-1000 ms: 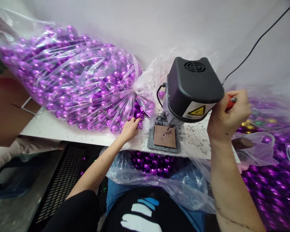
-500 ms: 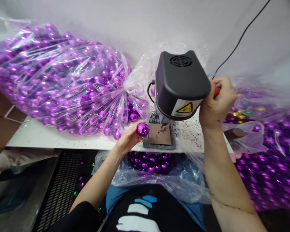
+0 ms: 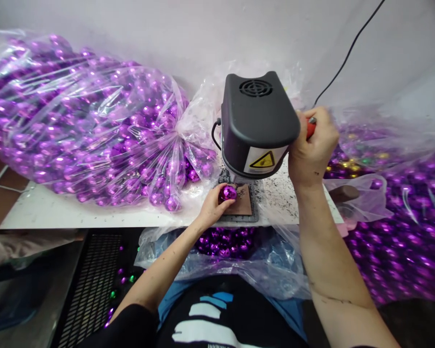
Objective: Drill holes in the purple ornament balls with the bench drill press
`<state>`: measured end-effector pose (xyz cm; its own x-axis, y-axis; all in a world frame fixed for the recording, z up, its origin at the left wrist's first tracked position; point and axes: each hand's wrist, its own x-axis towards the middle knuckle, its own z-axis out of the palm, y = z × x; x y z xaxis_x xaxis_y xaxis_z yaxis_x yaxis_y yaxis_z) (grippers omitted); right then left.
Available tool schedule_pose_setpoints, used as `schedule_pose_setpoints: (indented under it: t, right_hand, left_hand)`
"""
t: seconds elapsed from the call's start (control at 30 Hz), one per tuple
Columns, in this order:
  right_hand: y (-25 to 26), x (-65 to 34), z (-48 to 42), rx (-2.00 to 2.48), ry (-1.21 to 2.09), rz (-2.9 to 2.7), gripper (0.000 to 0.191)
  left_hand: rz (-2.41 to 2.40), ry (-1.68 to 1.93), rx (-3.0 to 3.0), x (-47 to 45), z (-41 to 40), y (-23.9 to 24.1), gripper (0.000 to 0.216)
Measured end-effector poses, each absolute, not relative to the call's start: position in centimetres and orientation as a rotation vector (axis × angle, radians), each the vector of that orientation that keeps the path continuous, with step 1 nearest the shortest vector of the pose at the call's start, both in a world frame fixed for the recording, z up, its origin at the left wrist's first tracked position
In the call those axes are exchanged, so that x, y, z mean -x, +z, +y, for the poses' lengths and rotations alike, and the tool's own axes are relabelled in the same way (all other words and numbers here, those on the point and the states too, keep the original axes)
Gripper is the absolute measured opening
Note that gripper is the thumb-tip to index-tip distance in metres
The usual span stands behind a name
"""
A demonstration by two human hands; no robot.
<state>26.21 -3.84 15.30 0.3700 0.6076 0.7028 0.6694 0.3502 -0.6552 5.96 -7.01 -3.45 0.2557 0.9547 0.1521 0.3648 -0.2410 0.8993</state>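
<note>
A small drill press with a black motor housing (image 3: 258,121) stands on the white bench. My left hand (image 3: 213,207) is closed on a shiny purple ball (image 3: 227,193) and holds it on the brown pad (image 3: 244,207) of the press base, right under the housing. My right hand (image 3: 311,147) is wrapped round the red lever handle (image 3: 311,128) on the right side of the press. The drill bit is hidden by the housing.
A big clear bag of purple balls (image 3: 94,135) lies on the bench to the left. Another open bag with purple balls (image 3: 224,241) hangs below the bench edge in my lap. More bagged balls (image 3: 402,232) fill the right side. Dark shavings dot the white bench (image 3: 279,198). A black cable (image 3: 348,50) runs up the wall.
My left hand took a purple ball from the big bag's mouth and carried it right onto the press pad. My right hand kept its hold on the lever.
</note>
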Motion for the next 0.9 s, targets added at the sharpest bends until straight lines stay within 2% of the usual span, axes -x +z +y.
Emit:
schedule_pose_setpoints:
  t: [0.2,0.37,0.6,0.77,0.9]
  right_hand:
    - [15.2,-26.2,-3.9,1.322,-0.086,-1.290,0.060]
    - [15.3,-26.0,-4.1,1.320,-0.077,-1.275,0.054]
    - [15.4,-25.9,-4.1,1.295,-0.070,-1.277,0.044]
    - [13.9,-25.6,-5.7,1.255,-0.315,-1.236,0.046]
    - [10.9,-25.2,-7.9,1.187,-0.469,-1.189,0.031]
  left_hand:
    - [1.274,0.931,-2.124,-6.9,-7.0,-2.9,0.052]
    - [1.430,0.871,-2.043,-8.4,-6.8,-3.0,0.048]
    - [1.395,0.921,-2.036,-8.8,-6.9,-4.1,0.046]
    - [1.370,0.915,-2.049,-8.7,-7.0,-4.1,0.050]
    - [1.382,0.925,-2.027,-8.8,-7.1,-3.9,0.050]
